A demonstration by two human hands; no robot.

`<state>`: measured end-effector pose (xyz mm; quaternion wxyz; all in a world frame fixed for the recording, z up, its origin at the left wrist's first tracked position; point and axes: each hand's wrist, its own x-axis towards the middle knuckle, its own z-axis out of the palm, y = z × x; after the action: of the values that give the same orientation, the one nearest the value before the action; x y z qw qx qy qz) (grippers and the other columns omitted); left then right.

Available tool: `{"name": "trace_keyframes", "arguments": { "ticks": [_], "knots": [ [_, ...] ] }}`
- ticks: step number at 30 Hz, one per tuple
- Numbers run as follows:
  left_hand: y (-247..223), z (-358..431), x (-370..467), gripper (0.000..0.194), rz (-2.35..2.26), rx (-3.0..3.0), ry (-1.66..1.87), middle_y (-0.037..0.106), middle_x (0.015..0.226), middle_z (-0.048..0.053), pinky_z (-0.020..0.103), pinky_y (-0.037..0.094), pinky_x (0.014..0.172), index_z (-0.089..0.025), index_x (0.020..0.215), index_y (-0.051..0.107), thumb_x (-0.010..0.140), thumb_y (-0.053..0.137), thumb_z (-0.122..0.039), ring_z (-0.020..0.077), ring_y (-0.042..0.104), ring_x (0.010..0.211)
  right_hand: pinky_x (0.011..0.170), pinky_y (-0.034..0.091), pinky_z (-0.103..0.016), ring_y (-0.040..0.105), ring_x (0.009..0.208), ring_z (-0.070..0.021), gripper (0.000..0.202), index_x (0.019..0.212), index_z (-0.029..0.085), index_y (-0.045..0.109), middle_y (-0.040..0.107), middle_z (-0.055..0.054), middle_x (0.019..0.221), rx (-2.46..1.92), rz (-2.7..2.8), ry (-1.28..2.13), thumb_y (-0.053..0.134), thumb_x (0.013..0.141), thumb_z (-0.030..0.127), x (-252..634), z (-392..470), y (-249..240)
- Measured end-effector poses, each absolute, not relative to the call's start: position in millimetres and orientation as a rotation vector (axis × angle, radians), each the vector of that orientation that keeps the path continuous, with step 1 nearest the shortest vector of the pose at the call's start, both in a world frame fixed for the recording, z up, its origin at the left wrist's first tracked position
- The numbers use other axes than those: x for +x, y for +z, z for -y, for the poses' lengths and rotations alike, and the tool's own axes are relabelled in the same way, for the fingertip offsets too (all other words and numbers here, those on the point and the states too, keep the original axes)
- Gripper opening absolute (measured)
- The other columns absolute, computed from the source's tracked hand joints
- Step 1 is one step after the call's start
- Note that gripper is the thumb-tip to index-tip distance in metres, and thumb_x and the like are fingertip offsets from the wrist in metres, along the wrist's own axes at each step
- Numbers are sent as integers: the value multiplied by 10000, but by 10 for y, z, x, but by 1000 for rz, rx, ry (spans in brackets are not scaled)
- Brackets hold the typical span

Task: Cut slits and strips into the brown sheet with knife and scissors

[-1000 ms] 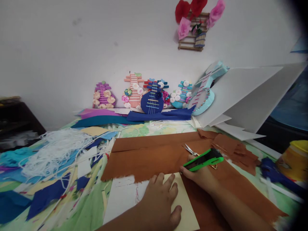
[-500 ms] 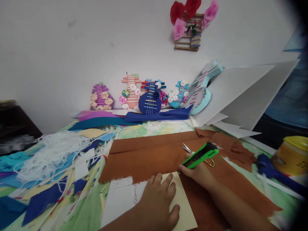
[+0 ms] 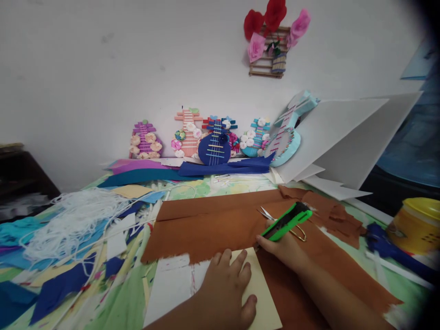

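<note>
Cutter (image 3: pixel 288 222) stays in right hand (image 3: pixel 283 247) beside cream card (image 3: pixel 264 293).

Left fingers (image 3: pixel 238 262) lie spread, right fingers (image 3: pixel 267 243) curl, gripping.

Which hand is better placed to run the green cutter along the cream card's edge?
Right, probably: the right hand grips the green cutter near a far corner of the cream card; the left hand lies spread on it.

One green cutter (image 3: pixel 287 223), one pair of scissors (image 3: pixel 266 212), one yellow tub (image 3: pixel 417 227) and two large red flowers (image 3: pixel 276 14) show.
</note>
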<state>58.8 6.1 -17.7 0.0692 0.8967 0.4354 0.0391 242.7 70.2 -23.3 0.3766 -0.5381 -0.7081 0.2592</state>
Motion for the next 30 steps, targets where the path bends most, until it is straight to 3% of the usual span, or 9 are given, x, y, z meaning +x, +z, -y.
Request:
{"name": "trace_keyframes", "arguments": {
  "ticks": [8, 24, 30],
  "knots": [
    [-155, -56, 596, 523, -1307, 2712, 135, 313, 1325, 59, 497, 269, 888, -176, 1216, 414, 789, 340, -469, 339, 325, 1091, 459, 287, -229, 363, 482, -99, 272, 579, 207, 312, 344, 61, 518, -1402, 1881, 721, 506, 666, 376, 2413, -689, -258],
    [-148, -56, 597, 524, -1308, 2682, 125, 308, 1326, 71, 509, 257, 890, -155, 1213, 420, 787, 352, -452, 353, 316, 1091, 465, 313, -223, 369, 503, -98, 305, 580, 201, 331, 352, 57, 528, -1358, 1757, 884, 544, 640, 410, 2450, -706, -250],
    [-169, -61, 592, 529, -1316, 2665, 146, 288, 1339, 45, 500, 237, 904, -197, 1241, 377, 791, 336, -472, 339, 304, 1102, 436, 265, -221, 323, 473, -87, 302, 562, 201, 310, 319, 63, 511, -1387, 1865, 758, 550, 635, 368, 2409, -689, -264]
  ]
}}
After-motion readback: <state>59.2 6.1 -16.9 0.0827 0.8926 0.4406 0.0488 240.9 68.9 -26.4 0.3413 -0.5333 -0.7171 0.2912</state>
